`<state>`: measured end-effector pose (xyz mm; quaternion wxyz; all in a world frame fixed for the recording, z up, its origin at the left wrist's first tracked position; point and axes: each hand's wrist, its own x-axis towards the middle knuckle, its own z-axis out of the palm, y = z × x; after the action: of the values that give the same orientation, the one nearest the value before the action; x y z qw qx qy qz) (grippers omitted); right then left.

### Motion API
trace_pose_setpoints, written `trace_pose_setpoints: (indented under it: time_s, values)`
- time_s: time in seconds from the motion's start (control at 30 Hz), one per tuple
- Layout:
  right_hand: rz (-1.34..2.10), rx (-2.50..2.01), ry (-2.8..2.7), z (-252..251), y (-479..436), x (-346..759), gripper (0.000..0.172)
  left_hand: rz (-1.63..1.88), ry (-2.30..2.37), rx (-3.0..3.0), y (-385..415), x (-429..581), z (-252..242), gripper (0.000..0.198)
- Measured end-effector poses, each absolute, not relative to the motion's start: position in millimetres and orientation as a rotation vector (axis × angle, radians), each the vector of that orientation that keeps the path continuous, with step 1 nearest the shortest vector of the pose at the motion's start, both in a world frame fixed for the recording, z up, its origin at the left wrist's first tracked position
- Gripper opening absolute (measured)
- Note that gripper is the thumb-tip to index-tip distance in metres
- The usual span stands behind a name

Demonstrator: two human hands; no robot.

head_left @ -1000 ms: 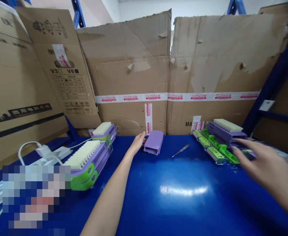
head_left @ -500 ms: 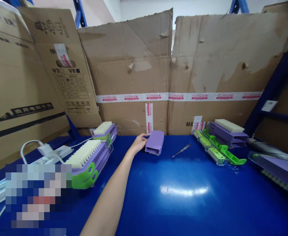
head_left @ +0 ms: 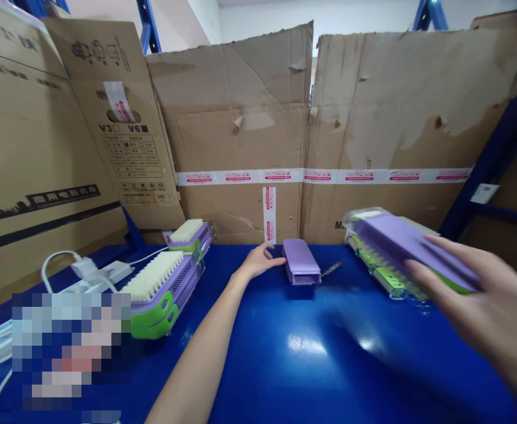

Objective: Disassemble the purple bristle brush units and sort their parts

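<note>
Thumb and curled fingers apart, my left hand [head_left: 261, 260] is at the left side of a hollow purple brush head [head_left: 301, 257]. Its thumb tip touches or nearly touches that side; the hand does not wrap round it. At the right, my right hand [head_left: 488, 294], smeared by motion, grips a purple and green bristle brush [head_left: 411, 241] with a clear part at its far end. That brush is held above the table, bristles downward. Behind the purple brush head lies a screwdriver [head_left: 333, 268], partly hidden. A green strip piece [head_left: 384, 277] rests beneath the held brush.
To the left, a large purple-green brush [head_left: 152, 294] and a smaller one [head_left: 190, 235] lie bristles up on the blue table [head_left: 280, 377]. A white power strip [head_left: 108, 272] with cables sits beside them. Cardboard sheets [head_left: 241, 141] stand along the back.
My right hand has come in from the right edge, bringing the bristle brush up and leftward. The purple brush head has shifted right and turned, and my left hand has moved slightly right.
</note>
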<state>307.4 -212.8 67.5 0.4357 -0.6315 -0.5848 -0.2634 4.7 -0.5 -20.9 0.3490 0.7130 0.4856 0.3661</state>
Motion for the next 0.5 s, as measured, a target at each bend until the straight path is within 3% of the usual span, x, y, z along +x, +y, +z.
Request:
trace_pose_setpoints:
  time_s: [0.2,0.4,0.5]
  values:
    - [-0.411,-1.506,-1.772,63,-128,209,0.045,0.989,1.168,1.673,4,15,-19,0.051]
    - [-0.363,-1.619,-1.924,44,-101,147,0.043,0.987,0.956,1.136,-2,-13,4,0.083]
    - [-0.402,-1.620,-1.970,39,-100,128,0.038,1.022,0.862,1.115,-7,-18,5,0.072]
